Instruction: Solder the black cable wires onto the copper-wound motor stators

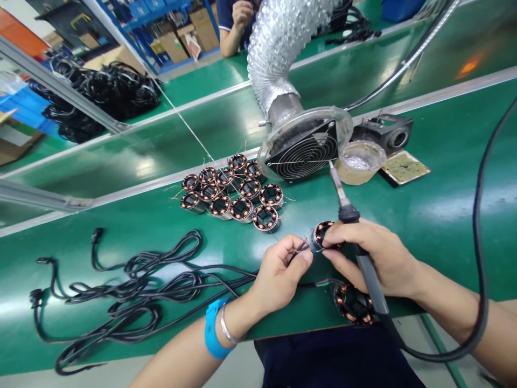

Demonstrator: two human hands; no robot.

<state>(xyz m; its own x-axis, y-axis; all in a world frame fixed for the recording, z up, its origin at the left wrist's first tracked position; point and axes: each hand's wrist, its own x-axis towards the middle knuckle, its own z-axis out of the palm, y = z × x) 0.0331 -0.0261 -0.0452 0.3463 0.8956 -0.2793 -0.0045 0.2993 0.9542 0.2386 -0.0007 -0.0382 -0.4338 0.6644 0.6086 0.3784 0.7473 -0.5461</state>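
My left hand [283,277] pinches the thin coloured wires [302,247] at the end of a black cable. Just right of those fingertips lies a copper-wound motor stator [322,231], partly covered by my right hand [383,258]. That hand grips a soldering iron [369,275], its tip pointing up and away, while its thumb and finger also touch the stator. Whether the wires meet the stator's leads is too small to tell. Nearer the table edge, a second stator [354,306] has coloured wires running to it. Black power cables [194,283] stretch out to the left.
Several stators [242,209] stand grouped behind my hands. A round fume-extractor fan [305,155] hangs from a silver duct [274,54]. Right of it are a pale cup [357,173], an iron stand [398,134] and a sponge tray [405,168]. Another person's hand [242,13] shows beyond.
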